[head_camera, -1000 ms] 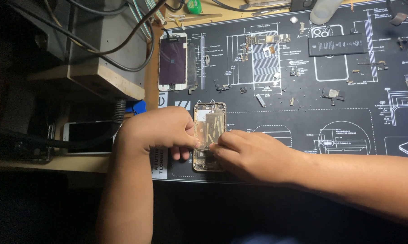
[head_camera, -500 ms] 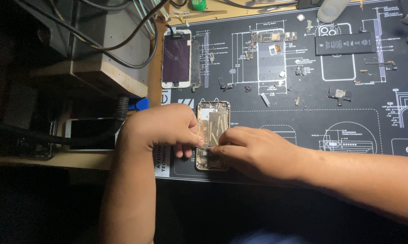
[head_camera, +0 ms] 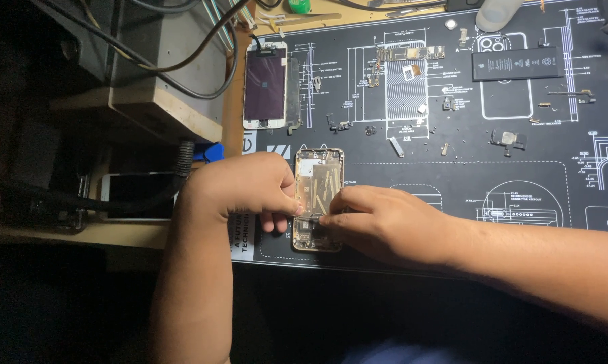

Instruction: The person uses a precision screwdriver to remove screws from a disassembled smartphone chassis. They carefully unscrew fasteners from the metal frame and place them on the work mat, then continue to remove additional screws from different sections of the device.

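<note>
An opened gold phone body [head_camera: 318, 180] lies upright on the black repair mat [head_camera: 519, 175], its inner metal plates showing. My left hand [head_camera: 246, 189] rests on the phone's left edge, its fingers curled against the side. My right hand [head_camera: 385, 222] comes in from the right, its fingertips pinched together on a small part in the lower half of the phone. What the fingertips pinch is too small to tell.
A detached phone screen [head_camera: 265, 84] lies at the mat's upper left. A black battery [head_camera: 517, 64], a circuit board [head_camera: 408, 54] and several tiny parts lie across the mat's top. A white phone [head_camera: 137, 195] sits on the wooden bench at left under cables and a grey box [head_camera: 162, 47].
Both hands stay on the phone body; my right fingertips have shifted slightly on its lower half. The camera view has drifted a little.
</note>
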